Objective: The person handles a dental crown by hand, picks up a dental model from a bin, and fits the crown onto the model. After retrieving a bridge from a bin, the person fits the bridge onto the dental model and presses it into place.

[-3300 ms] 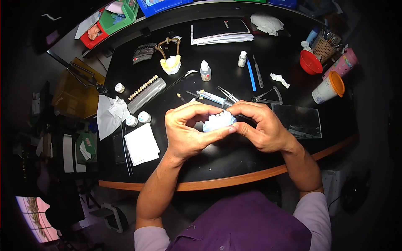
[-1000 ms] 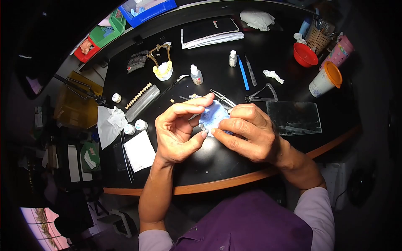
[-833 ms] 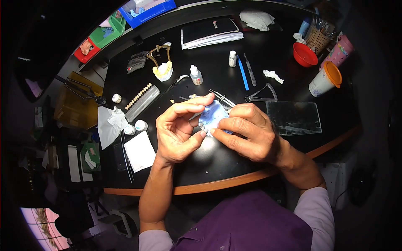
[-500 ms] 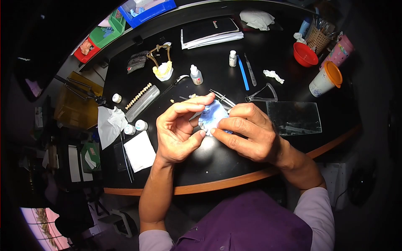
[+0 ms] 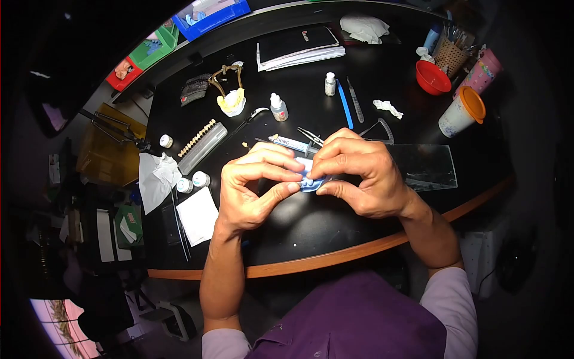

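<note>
A light blue dental cast is held between both hands above the black table. My left hand pinches its left side with thumb and fingertips. My right hand grips its right side, fingers on top and thumb at the near edge. The fingers cover much of the cast; some small tooth shapes show between them. Just beyond the hands lie a labelled syringe and metal tweezers. A small dropper bottle stands farther back.
A glass plate lies right of my right hand. On the left are a tooth shade guide, small jars and a white pad. An articulator with a cast stands behind. A cup with an orange lid stands at right.
The blue cast has been tilted, so its broad face shows less and its near edge shows more. My right fingers have shifted over its top. The syringe beyond the hands is now more visible.
</note>
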The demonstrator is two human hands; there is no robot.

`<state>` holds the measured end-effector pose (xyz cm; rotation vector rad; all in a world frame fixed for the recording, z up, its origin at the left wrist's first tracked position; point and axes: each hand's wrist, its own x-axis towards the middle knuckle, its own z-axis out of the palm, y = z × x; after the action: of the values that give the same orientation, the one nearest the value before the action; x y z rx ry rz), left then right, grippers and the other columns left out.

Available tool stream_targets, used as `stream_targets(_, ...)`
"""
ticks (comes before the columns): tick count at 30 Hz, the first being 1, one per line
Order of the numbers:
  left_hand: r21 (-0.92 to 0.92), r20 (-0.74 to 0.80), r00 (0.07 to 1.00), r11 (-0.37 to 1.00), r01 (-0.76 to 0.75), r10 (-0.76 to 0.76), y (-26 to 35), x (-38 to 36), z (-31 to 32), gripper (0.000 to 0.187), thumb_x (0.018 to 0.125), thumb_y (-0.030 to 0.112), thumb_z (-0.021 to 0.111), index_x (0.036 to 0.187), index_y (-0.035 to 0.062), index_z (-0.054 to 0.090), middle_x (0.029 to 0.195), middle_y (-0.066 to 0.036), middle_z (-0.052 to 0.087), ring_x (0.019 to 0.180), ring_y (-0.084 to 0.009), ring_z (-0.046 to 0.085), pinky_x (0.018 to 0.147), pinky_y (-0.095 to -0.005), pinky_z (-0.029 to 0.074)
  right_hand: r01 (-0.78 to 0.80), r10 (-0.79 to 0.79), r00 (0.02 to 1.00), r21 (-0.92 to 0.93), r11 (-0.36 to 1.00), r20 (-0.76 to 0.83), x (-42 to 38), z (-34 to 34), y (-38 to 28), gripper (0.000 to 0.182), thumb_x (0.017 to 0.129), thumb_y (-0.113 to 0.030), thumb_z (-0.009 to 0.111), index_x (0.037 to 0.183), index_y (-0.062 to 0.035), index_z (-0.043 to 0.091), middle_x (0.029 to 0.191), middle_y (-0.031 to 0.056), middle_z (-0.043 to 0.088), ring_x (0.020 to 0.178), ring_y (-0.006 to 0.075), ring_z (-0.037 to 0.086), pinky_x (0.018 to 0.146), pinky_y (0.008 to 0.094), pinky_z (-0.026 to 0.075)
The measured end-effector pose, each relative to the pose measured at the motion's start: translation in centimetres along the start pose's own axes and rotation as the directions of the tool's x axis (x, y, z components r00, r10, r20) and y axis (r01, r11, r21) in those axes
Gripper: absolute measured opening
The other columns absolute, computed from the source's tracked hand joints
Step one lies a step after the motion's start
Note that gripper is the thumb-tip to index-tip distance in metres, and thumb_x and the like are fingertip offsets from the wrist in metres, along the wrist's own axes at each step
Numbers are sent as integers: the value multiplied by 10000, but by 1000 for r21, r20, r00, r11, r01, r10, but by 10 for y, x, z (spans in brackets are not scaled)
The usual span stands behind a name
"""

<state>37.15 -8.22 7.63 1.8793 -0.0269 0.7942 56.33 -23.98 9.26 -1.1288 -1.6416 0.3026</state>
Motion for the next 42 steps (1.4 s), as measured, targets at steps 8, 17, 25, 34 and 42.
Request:
stream_targets(8,-251,-51,934,910,330,-353,13,-3,4,56,876,24,789,890,-26,767,906,-135,762,847,-170,688,803,-305,527,-374,347,927,451,810,144,-5,2,7,244,895,20,775,1135,34,732,1082,99,725,995,122,667,856,261,548)
stream_targets(17,-286,-139,905,892,351,-401,11,-3,10,191,1003,167,715,933,-11,710,841,-82,733,761,-95,656,722,-248,506,-406,388,909,536,740,153,-5,2,12,243,920,20,760,1156,49,713,1067,90,713,1003,112,657,856,260,555)
stream_targets(25,-225,-336,867,925,305,-367,2,-5,6,358,1047,247,654,744,91,544,729,-71,659,678,-114,630,653,-257,490,-460,404,888,475,750,221,-5,1,5,238,850,8,820,1065,32,722,1047,93,705,984,142,653,866,292,536)
stream_targets(34,128,-403,897,959,253,-183,1,-7,10,413,1071,200,581,695,54,492,626,-19,525,553,-108,470,535,-309,369,-134,123,938,10,991,325,-3,23,4,234,652,-2,869,847,-10,741,834,102,718,840,276,688,762,379,547)
stream_targets(42,503,-251,932,858,-106,262,-13,-8,28,325,929,79,682,675,30,485,594,-117,466,506,-307,481,516,-400,383,-93,134,930,-136,986,343,-8,40,7,238,621,17,867,801,-36,722,831,75,704,881,287,664,816,398,521)
